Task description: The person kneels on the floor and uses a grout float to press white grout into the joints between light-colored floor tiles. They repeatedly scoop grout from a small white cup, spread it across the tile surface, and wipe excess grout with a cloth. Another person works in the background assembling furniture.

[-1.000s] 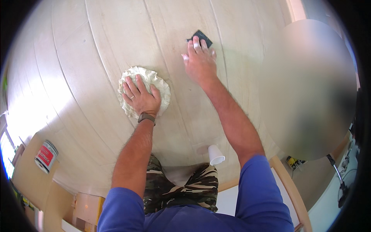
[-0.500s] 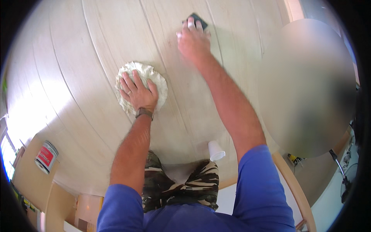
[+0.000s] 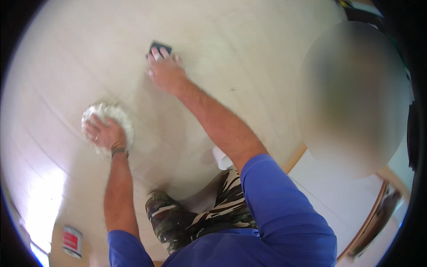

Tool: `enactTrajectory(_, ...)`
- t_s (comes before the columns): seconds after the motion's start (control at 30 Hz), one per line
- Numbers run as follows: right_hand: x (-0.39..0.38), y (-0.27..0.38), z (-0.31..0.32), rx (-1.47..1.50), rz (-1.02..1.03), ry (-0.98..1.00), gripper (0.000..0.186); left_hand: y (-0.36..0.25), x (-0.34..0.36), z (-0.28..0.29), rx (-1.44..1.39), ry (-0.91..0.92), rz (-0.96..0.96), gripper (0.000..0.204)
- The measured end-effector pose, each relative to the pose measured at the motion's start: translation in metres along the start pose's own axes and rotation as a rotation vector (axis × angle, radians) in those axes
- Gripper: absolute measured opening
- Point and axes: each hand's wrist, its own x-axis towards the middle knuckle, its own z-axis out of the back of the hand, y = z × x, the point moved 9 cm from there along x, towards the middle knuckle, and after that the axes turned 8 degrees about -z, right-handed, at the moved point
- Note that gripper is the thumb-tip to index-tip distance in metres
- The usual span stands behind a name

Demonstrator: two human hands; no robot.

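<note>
Head view: left hand spread flat, palm pressing fluffy white cloth onto pale wooden tabletop; cloth bunched, roundish, blurred. Right hand stretched far forward, fingers flat on small dark square pad, pad mostly visible beyond fingertips. Red-and-white can low left.

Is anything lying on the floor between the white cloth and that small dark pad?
No: the head view shows only bare pale floor between white cloth and dark pad.
</note>
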Motion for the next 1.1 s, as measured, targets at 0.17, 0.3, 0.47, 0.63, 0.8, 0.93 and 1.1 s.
enactTrajectory(0.17, -0.181, -0.174, -0.019, 0.007, -0.312, 0.101, 0.053, 0.001, -0.002, -0.01, -0.029, 0.096, -0.02, 0.054)
enactTrajectory(0.3, -0.344, -0.277, -0.055, 0.141, -0.575, 0.191, 0.057, 0.016, 0.007, -0.022, -0.051, 0.425, -0.336, 0.06)
enactTrajectory(0.47, -0.463, -0.331, -0.087, 0.282, -0.761, 0.254, 0.058, 0.052, -0.097, 0.061, -0.157, 0.45, -0.636, 0.059)
enactTrajectory(0.63, -0.465, -0.315, -0.077, 0.458, -0.733, 0.34, 0.06, 0.114, -0.25, 0.19, -0.001, 0.745, -0.435, 0.057)
enactTrajectory(0.8, -0.449, -0.315, -0.103, 0.142, -0.613, 0.347, 0.064, 0.068, -0.26, 0.303, -0.229, 0.651, -0.208, 0.064)
enactTrajectory(0.93, -0.448, -0.292, -0.1, 0.323, -0.627, 0.355, 0.064, 0.03, -0.257, 0.411, -0.419, 0.408, -0.1, 0.072)
enactTrajectory(1.1, -0.452, -0.313, -0.098, 0.256, -0.677, 0.304, 0.05, 0.022, -0.241, 0.472, -0.384, 0.283, -0.218, 0.063)
